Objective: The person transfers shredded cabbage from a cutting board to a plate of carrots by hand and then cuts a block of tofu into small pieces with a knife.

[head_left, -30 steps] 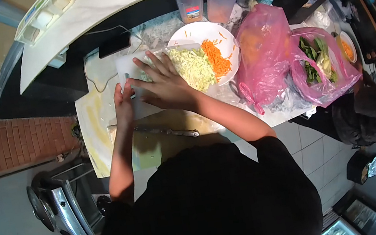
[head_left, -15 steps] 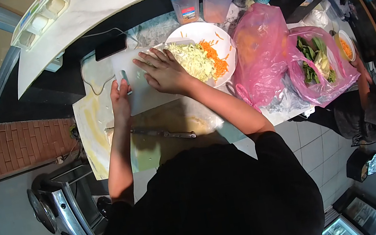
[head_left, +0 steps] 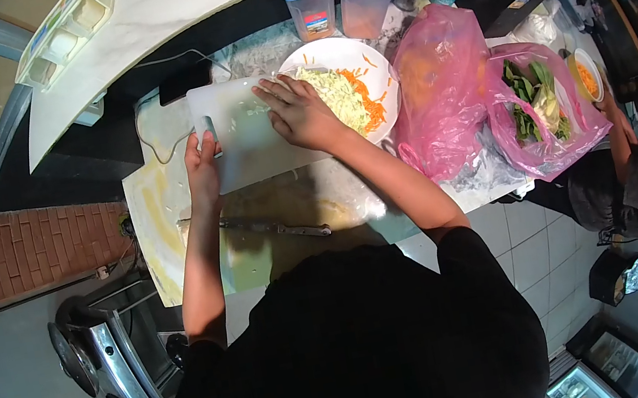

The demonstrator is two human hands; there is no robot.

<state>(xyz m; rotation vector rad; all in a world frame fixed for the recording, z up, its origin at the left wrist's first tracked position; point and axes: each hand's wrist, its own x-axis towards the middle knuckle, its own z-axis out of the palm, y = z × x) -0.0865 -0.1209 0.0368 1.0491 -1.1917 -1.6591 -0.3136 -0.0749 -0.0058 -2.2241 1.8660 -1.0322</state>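
My left hand (head_left: pixel 202 161) grips the near-left corner of a white cutting board (head_left: pixel 235 128), close to its handle slot. My right hand (head_left: pixel 303 114) lies on the board's right part with its fingers spread. A few pale shreds cling to the board, whose right end is over a white plate (head_left: pixel 393 121). Shredded cabbage (head_left: pixel 340 96) and orange carrot shreds (head_left: pixel 374 112) are heaped on that plate. Nearer my body, a knife (head_left: pixel 277 227) lies on the work surface.
Right of the plate are a full pink plastic bag (head_left: pixel 443 94) and another bag with leafy greens (head_left: pixel 536 99). Blue-lidded containers (head_left: pixel 368 1) stand behind. A dark phone (head_left: pixel 186 84) lies at the back left. At far right, a co-worker's arm (head_left: pixel 619 128) reaches to a bowl (head_left: pixel 587 76).
My right hand has slid to the right along the board, towards the plate. More of the board's surface shows behind it. My left hand keeps its hold.
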